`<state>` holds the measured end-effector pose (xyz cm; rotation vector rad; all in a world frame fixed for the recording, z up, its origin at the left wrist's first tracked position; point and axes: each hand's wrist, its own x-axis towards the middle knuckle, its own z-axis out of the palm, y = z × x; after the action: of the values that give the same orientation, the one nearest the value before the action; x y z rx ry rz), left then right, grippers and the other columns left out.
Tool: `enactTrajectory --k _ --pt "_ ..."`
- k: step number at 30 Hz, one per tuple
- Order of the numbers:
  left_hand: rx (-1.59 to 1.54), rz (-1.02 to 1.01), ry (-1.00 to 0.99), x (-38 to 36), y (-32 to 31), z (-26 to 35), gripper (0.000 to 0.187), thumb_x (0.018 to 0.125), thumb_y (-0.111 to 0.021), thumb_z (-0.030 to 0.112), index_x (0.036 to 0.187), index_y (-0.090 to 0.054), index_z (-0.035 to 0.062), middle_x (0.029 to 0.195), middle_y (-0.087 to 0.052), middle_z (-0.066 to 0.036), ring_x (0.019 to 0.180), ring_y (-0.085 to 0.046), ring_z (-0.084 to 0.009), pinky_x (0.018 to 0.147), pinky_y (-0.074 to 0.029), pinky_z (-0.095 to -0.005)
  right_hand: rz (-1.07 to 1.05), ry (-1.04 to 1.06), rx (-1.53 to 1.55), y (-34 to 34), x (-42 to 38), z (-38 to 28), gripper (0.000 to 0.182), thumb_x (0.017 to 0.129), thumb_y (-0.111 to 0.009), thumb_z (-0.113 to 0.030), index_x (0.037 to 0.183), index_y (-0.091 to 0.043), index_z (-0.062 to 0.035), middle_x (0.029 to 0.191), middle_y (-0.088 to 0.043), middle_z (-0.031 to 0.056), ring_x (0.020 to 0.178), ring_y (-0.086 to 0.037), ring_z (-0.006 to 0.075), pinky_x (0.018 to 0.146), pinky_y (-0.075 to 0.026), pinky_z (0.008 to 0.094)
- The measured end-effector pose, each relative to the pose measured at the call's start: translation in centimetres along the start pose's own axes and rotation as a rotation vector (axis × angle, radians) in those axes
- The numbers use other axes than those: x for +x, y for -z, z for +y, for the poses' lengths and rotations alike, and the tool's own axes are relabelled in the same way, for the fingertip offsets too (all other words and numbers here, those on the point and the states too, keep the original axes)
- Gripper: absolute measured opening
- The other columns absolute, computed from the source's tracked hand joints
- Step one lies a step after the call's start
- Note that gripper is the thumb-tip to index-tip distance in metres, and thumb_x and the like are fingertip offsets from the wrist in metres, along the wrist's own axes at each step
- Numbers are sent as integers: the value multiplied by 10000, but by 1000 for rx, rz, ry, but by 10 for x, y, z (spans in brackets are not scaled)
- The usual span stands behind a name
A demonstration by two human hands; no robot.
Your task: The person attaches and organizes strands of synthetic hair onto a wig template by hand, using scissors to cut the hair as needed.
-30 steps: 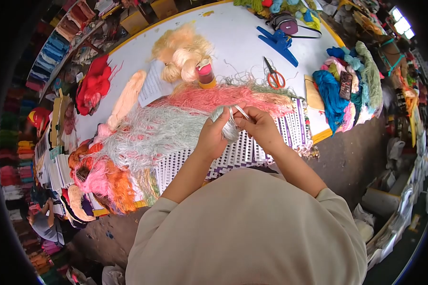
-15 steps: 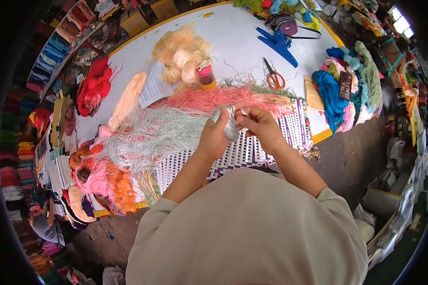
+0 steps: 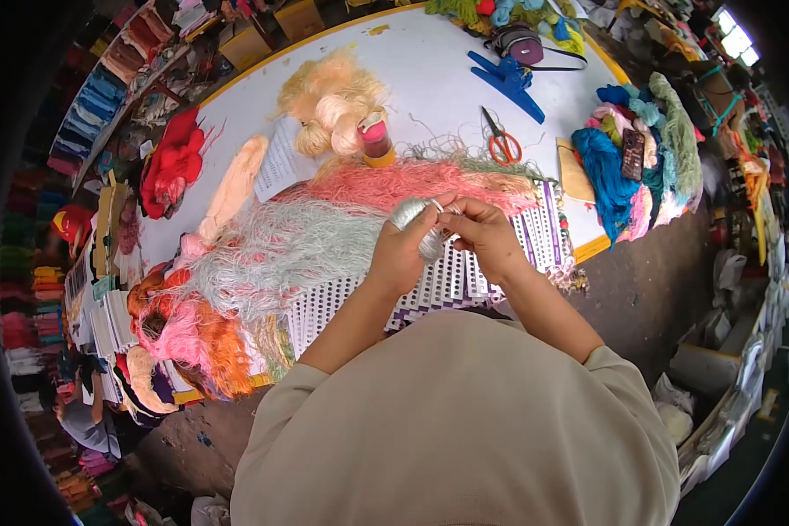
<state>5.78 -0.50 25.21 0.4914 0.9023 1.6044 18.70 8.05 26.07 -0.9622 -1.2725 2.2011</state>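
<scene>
I judge the silvery yarn bundle (image 3: 408, 213), at twelve o'clock from the torso (image 3: 456, 412), light, soft and slippery, best held round its middle, where my left hand (image 3: 401, 252) has a closed grip, my right hand (image 3: 489, 238) pinching its three-o'clock side.

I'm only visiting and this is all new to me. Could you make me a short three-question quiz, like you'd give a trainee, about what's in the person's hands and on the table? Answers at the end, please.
1. What does the left hand hold?
A) red yarn
B) pale thread
C) a sheet of paper

2. True or false: the scissors lie on the table, apart from both hands.

3. Fill in the colour: the big clip lying beyond the scissors is ____.

Key:
1. B
2. True
3. blue
</scene>
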Motion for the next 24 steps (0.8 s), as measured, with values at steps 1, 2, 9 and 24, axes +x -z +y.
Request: enactTrajectory --k 1,2,9,24 --pt "-12 18 -2 0 0 -1 413 993 -510 266 1267 -542 -42 1186 -619 -110 1061 -592 -168 923 -471 -309 7 -3 26 0 0 0 70 864 -678 -165 914 -682 -116 833 -659 -47 734 -559 26 612 -420 191" --pt "-12 18 -2 1 -1 -1 413 993 -510 266 1267 -542 -42 1186 -619 -110 1061 -592 -168 923 -471 -309 7 -3 26 2 0 0 70 864 -678 -165 914 -682 -116 833 -659 -47 734 -559 26 612 -420 191" --pt "-54 28 -33 2 -4 -1 370 969 -548 201 1242 -552 -49 1211 -613 -142 1066 -598 -183 927 -473 -310 -29 5 101 9 1 4 47 867 -681 -148 902 -682 -115 816 -661 -42 716 -568 23 594 -421 182" --pt "18 106 -59 13 -4 -6 257 927 -613 178 1079 -595 -29 1051 -654 -109 952 -616 -172 869 -487 -314 -125 -32 200 22 2 -6 102 920 -615 -152 986 -624 -75 771 -563 -45 609 -482 44 582 -441 210"
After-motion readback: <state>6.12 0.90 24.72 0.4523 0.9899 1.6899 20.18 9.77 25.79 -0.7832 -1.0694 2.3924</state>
